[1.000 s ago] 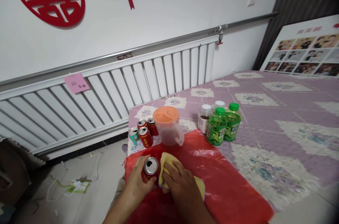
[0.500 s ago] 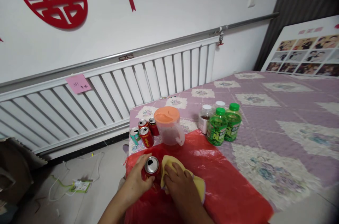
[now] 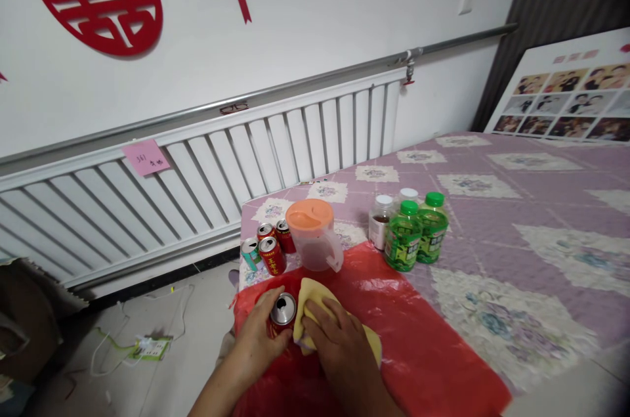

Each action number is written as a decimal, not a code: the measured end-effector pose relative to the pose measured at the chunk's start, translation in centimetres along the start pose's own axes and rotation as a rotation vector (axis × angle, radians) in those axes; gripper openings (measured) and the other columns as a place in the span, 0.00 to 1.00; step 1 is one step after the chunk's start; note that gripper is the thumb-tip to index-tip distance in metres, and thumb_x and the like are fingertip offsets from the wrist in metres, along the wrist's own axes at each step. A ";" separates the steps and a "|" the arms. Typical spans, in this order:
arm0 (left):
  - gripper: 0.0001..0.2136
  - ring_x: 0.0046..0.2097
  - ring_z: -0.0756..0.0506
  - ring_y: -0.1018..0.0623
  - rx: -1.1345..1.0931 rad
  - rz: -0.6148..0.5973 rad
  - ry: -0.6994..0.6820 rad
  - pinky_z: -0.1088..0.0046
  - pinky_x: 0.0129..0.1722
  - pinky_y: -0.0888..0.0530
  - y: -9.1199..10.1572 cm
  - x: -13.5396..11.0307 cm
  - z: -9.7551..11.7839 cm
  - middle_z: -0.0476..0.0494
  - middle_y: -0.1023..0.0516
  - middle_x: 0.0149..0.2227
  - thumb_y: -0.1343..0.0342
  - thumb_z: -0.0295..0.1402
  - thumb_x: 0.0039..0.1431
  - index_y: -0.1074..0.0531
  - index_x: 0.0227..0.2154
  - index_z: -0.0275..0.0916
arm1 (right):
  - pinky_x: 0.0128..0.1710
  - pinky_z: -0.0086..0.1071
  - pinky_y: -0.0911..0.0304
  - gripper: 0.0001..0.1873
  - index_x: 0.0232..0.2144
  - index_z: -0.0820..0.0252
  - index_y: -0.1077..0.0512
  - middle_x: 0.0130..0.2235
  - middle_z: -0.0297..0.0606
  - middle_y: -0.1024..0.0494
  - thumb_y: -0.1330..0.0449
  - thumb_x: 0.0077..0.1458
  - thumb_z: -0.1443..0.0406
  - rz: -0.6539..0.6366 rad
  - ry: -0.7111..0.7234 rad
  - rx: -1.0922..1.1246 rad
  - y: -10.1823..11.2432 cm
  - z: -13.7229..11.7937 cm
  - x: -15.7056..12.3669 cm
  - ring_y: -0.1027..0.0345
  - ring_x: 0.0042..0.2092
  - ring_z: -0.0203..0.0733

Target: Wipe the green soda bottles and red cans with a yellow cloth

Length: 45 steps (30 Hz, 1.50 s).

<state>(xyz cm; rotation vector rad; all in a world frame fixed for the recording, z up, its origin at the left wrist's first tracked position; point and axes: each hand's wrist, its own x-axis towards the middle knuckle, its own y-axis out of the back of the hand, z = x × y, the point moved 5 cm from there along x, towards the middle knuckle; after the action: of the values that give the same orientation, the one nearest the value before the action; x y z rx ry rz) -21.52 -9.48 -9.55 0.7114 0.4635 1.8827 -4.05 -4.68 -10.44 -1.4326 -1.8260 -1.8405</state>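
Observation:
My left hand (image 3: 258,335) is wrapped round a red drink can (image 3: 282,312) that stands upright on a red plastic sheet (image 3: 423,351). The can's silver top is opened. My right hand (image 3: 331,333) presses a yellow cloth (image 3: 315,299) against the can's right side, fingers closed on the cloth. Both hands sit at the near left corner of the sheet.
Behind the hands stand three red cans (image 3: 272,254), a teal can (image 3: 250,251), a clear jug with an orange lid (image 3: 315,234), two green bottles (image 3: 402,236) and two white-capped jars (image 3: 380,220). A purple quilted bedspread (image 3: 516,226) lies under everything. A white radiator (image 3: 197,174) lines the wall; cables litter the floor (image 3: 147,345).
The hands, can and cloth stay almost where they were; the right hand with the cloth has shifted slightly along the can's side. The camera view has drifted a little.

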 end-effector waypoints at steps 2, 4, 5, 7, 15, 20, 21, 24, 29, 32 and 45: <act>0.34 0.60 0.35 0.28 -0.004 -0.016 -0.003 0.49 0.63 0.35 0.0 0.0 0.1 0.36 0.27 0.58 0.42 0.23 0.41 0.32 0.57 0.39 | 0.48 0.38 0.44 0.11 0.45 0.46 0.24 0.52 0.28 0.21 0.45 0.65 0.62 0.013 0.004 0.019 0.4 -0.1 0.1 0.35 0.55 0.47; 0.33 0.60 0.35 0.29 -0.003 -0.026 0.005 0.49 0.63 0.35 0.1 0.1 0.2 0.36 0.27 0.58 0.42 0.23 0.42 0.33 0.57 0.39 | 0.48 0.38 0.45 0.10 0.43 0.46 0.23 0.52 0.27 0.21 0.44 0.65 0.62 -0.009 -0.005 0.023 0.2 0.0 0.0 0.34 0.55 0.47; 0.33 0.60 0.35 0.29 -0.001 -0.033 0.010 0.48 0.63 0.36 0.1 0.1 0.2 0.35 0.27 0.58 0.42 0.24 0.42 0.33 0.57 0.38 | 0.47 0.38 0.44 0.09 0.42 0.46 0.23 0.52 0.26 0.21 0.44 0.65 0.62 -0.029 -0.013 0.019 -0.1 0.1 0.0 0.34 0.55 0.47; 0.33 0.61 0.35 0.29 0.001 -0.046 0.021 0.48 0.64 0.37 0.1 0.1 0.2 0.35 0.27 0.58 0.42 0.24 0.42 0.33 0.57 0.38 | 0.46 0.38 0.43 0.07 0.40 0.46 0.23 0.52 0.26 0.20 0.41 0.63 0.63 -0.078 -0.020 0.006 -0.9 0.3 -0.3 0.34 0.55 0.47; 0.33 0.62 0.36 0.31 -0.012 -0.098 0.044 0.49 0.65 0.38 0.4 0.2 0.8 0.36 0.29 0.60 0.44 0.23 0.42 0.34 0.57 0.38 | 0.42 0.38 0.40 0.05 0.37 0.51 0.21 0.51 0.32 0.20 0.37 0.59 0.65 -0.307 -0.042 -0.071 -2.6 0.0 -0.3 0.32 0.53 0.50; 0.34 0.63 0.37 0.32 -0.029 -0.142 0.070 0.51 0.65 0.38 0.4 0.2 0.9 0.37 0.30 0.61 0.46 0.22 0.43 0.35 0.59 0.38 | 0.43 0.40 0.39 0.08 0.40 0.53 0.21 0.52 0.38 0.21 0.39 0.60 0.67 -0.391 -0.056 -0.082 -2.8 -0.2 -0.1 0.33 0.55 0.51; 0.35 0.63 0.37 0.32 -0.027 -0.141 0.069 0.51 0.65 0.39 0.3 0.2 0.8 0.37 0.30 0.61 0.46 0.22 0.43 0.35 0.59 0.39 | 0.43 0.40 0.39 0.08 0.40 0.53 0.21 0.52 0.38 0.21 0.39 0.61 0.67 -0.392 -0.055 -0.082 -2.8 -0.2 -0.2 0.33 0.55 0.51; 0.35 0.65 0.35 0.34 0.002 -0.089 0.049 0.50 0.66 0.40 0.0 0.1 0.6 0.35 0.33 0.62 0.42 0.24 0.43 0.36 0.59 0.38 | 0.43 0.40 0.39 0.07 0.40 0.51 0.21 0.52 0.36 0.21 0.38 0.60 0.65 -0.369 -0.052 -0.081 -3.1 0.0 -0.5 0.32 0.55 0.51; 0.35 0.62 0.34 0.32 0.082 0.082 0.043 0.48 0.62 0.35 0.1 -0.1 0.3 0.33 0.31 0.58 0.38 0.28 0.43 0.36 0.59 0.38 | 0.43 0.40 0.40 0.07 0.41 0.49 0.22 0.52 0.32 0.21 0.38 0.61 0.63 -0.329 -0.051 -0.077 -3.2 0.4 -0.8 0.32 0.54 0.49; 0.31 0.57 0.34 0.28 0.106 0.125 0.050 0.48 0.58 0.32 0.2 -0.2 0.2 0.36 0.27 0.53 0.38 0.28 0.44 0.33 0.55 0.38 | 0.43 0.39 0.40 0.07 0.42 0.47 0.23 0.53 0.31 0.21 0.39 0.61 0.61 -0.288 -0.036 -0.068 -2.8 0.6 -0.8 0.32 0.55 0.49; 0.30 0.58 0.35 0.27 0.029 0.051 0.009 0.48 0.61 0.33 0.1 0.2 0.4 0.36 0.25 0.55 0.43 0.25 0.40 0.31 0.53 0.38 | 0.48 0.38 0.46 0.08 0.39 0.46 0.23 0.51 0.26 0.20 0.43 0.64 0.61 0.020 0.006 -0.015 -0.4 -0.2 -0.3 0.35 0.55 0.45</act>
<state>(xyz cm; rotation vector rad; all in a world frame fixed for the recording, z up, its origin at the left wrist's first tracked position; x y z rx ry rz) -21.40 -9.38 -9.13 0.7403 0.4840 1.9307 -4.28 -4.85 -10.87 -1.4431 -1.7929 -1.8506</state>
